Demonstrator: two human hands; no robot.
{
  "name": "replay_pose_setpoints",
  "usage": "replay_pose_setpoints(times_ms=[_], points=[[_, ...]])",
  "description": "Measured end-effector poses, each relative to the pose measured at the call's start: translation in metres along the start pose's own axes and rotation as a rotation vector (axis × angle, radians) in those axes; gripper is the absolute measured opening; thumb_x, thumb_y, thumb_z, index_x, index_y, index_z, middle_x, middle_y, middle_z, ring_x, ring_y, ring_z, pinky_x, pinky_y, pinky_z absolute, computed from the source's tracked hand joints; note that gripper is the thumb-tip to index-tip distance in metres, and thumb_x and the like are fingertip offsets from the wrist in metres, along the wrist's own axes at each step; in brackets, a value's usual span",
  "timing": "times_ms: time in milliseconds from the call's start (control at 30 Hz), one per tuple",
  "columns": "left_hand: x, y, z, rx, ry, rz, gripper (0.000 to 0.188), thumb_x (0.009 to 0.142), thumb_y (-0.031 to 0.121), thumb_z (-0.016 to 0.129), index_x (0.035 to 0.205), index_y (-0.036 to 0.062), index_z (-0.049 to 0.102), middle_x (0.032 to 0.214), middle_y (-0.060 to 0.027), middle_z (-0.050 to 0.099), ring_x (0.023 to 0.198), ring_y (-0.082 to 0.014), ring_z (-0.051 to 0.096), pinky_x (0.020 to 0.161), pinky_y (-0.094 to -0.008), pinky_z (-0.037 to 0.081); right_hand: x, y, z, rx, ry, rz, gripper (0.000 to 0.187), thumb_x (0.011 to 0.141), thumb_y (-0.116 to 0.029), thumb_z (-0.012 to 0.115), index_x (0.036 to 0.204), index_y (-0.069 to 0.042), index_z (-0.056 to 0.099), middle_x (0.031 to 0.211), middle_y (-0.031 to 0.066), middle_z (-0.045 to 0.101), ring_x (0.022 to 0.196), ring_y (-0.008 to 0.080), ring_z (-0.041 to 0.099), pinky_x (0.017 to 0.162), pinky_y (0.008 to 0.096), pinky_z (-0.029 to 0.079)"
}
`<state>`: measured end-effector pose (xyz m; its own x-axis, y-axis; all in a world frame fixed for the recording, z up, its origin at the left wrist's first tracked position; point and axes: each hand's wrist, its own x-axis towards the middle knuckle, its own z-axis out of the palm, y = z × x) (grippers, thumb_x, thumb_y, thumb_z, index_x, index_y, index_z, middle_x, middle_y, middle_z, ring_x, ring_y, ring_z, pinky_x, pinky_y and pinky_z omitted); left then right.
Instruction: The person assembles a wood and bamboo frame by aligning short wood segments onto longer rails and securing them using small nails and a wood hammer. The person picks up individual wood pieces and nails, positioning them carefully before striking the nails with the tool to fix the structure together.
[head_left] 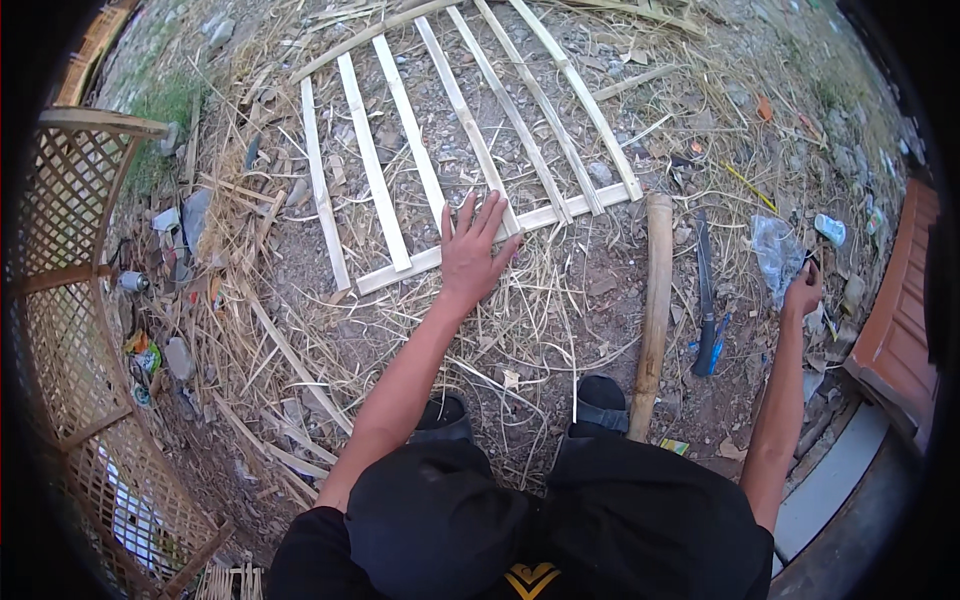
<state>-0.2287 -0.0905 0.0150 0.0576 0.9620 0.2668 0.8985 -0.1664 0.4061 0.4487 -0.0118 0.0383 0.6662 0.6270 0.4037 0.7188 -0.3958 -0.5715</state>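
Observation:
A frame of pale bamboo slats (470,130) lies flat on the dirt, several long slats crossing a bottom strip (400,268). My left hand (473,250) rests palm down, fingers spread, on that bottom strip near its middle. My right hand (803,292) reaches far to the right, fingers closed around a small dark object beside a clear plastic bag (775,255); what it holds is too small to name. A thick bamboo pole (655,310) lies between the two hands, running toward my right foot.
A long knife with a blue handle (706,310) lies right of the pole. Woven bamboo lattice panels (70,260) stand at the left. Dry straw, shavings and litter cover the ground. A reddish wooden edge (900,320) and concrete step are at the right.

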Motion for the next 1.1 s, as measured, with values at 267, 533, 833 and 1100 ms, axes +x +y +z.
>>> replay_pose_setpoints(times_ms=[267,533,833,1100], points=[[0.003,-0.004,-0.001,0.058,0.03,0.05,0.062,0.094,0.051,0.067,0.138,0.0085,0.062,0.149,-0.0052,0.056,0.145,-0.0304,0.041,0.123,-0.0555,0.014,-0.167,-0.232,0.006,0.472,-0.558,-0.068,0.022,0.098,-0.017,0.073,0.115,-0.003,0.074,0.093,0.0022,0.073,0.075,0.0065,0.062,0.06,0.022,0.047],[0.009,-0.022,0.007,-0.105,0.109,0.11,0.063,0.084,0.05,0.077,0.129,0.0083,0.067,0.142,-0.005,0.063,0.134,-0.0263,0.056,0.124,-0.0516,0.023,-0.309,-0.338,0.033,0.683,-0.99,0.032,0.018,0.095,-0.012,0.075,0.11,-0.001,0.075,0.088,0.003,0.072,0.074,0.0062,0.063,0.061,0.0219,0.048],[0.01,-0.019,0.008,-0.143,0.121,0.076,0.058,0.082,0.049,0.078,0.13,0.0172,0.07,0.141,-0.0008,0.064,0.133,-0.0264,0.056,0.124,-0.0536,0.022,-0.369,-0.355,0.057,0.613,-0.91,-0.148,0.015,0.094,-0.01,0.075,0.105,0.0,0.075,0.086,0.0063,0.075,0.073,0.0076,0.066,0.064,0.0241,0.052],[0.008,-0.021,0.011,-0.154,0.128,0.071,0.055,0.083,0.046,0.079,0.129,0.0183,0.071,0.141,0.0009,0.064,0.133,-0.0252,0.056,0.125,-0.0546,0.02,-0.387,-0.349,0.064,0.622,-0.861,-0.25,0.012,0.097,-0.004,0.071,0.108,0.001,0.074,0.089,0.0033,0.072,0.072,0.0058,0.062,0.063,0.0209,0.049]])
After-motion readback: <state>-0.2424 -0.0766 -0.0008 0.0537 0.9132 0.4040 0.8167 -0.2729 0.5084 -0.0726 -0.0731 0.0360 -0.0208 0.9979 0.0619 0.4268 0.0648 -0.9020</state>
